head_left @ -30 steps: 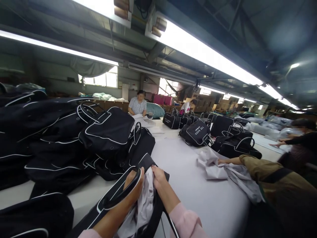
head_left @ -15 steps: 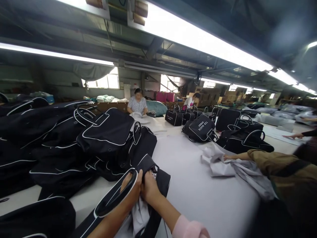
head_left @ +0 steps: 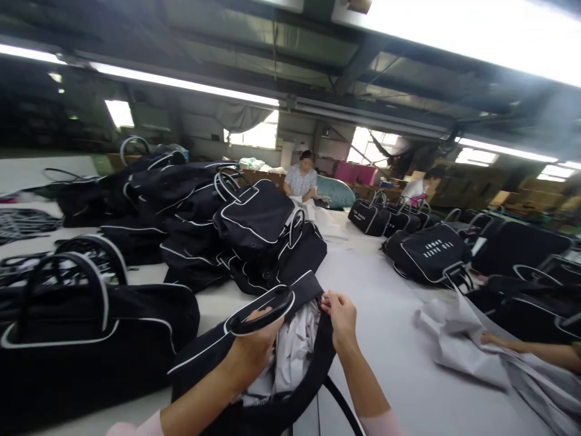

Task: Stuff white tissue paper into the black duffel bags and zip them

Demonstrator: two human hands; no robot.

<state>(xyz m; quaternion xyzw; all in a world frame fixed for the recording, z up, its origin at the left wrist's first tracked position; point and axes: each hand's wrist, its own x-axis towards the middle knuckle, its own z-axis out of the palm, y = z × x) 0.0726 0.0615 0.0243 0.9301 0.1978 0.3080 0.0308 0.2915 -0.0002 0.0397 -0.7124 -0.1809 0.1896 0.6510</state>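
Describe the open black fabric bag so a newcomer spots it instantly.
Find the broad white table, then the bare, pink-sleeved right hand near its front. It pinches the white-piped black fabric bag; unlike its neighbouring bags, this one gapes open, showing crumpled pale-grey material.

Tipped bag (head_left: 420, 259): "TED BAKER" and "SPORT" in white capitals across its black side, upside down to the viewer.
Standing bag (head_left: 365, 223): small white lettering that appears to read "TED BAKER", with a blurred line under it.
Bag beside it (head_left: 400, 225): a few white letters, partly hidden and too blurred to read.
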